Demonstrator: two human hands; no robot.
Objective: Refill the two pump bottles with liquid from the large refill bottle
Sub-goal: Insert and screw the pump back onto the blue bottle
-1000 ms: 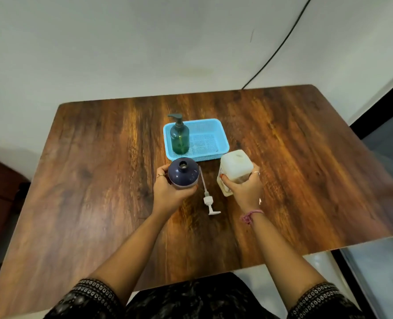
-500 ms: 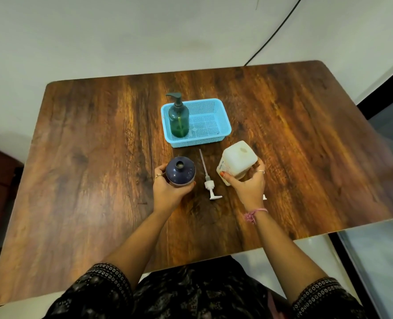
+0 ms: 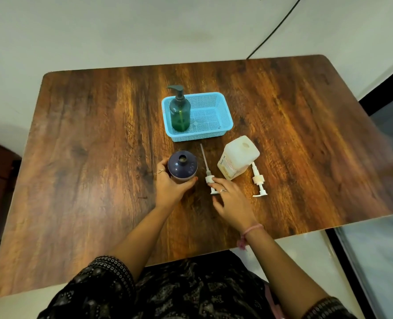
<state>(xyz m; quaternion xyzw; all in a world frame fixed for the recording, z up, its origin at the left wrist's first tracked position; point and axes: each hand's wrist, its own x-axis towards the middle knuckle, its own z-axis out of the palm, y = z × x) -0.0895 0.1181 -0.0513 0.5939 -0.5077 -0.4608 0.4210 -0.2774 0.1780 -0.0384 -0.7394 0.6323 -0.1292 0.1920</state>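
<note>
**Gripping the dark bottle, reaching for its pump**

Gripping the dark bottle just left of frame centre, the left hand wraps its fingers round the lower body, thumb on the near right side. The bottle stands upright on the bench with its neck uncovered and no pump fitted.

Above it, in the upper middle of the frame, a blue basket holds a green pump bottle upright in its left end, pump head still on. The rest of the basket is bare mesh.

Just right of the dark bottle a white pump lies flat on the bench, its thin tube pointing up the frame toward the basket. The right hand rests over the pump's head with its fingers spread and loose; the fingertips touch or nearly touch the pump, and I cannot tell whether any of them pinch it.

Right of centre stands the refill bottle, pale and square-sided, label facing the lower left, free of both hands. A second pump lies on the bench just right of it, spout toward the lower edge of the frame.

At upper right a black cable runs down the wall to the bench's far edge.
</note>
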